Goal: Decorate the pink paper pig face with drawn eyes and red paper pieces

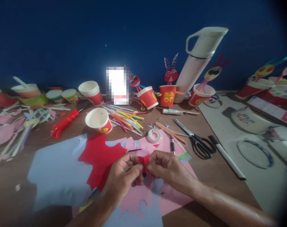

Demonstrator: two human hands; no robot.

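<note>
My left hand (128,171) and my right hand (163,164) meet over the pink paper (178,195). Between them is a small red paper piece (145,160), pinched by the fingertips of both hands, with a fold or seam down its middle. Something dark shows just beneath it, too small to make out. Cut red paper (98,160) lies to the left of my left hand, on top of pale blue paper (60,170). A clear tape roll (155,135) and a black pen (172,145) lie just beyond my hands.
Black-handled scissors (200,143) and a marker (228,159) lie at the right. Behind are coloured sticks (124,118), an upright paper cup (98,121), cup figures (168,94) and a leaning white thermos (195,69). A red-handled cutter (64,124) is at the left.
</note>
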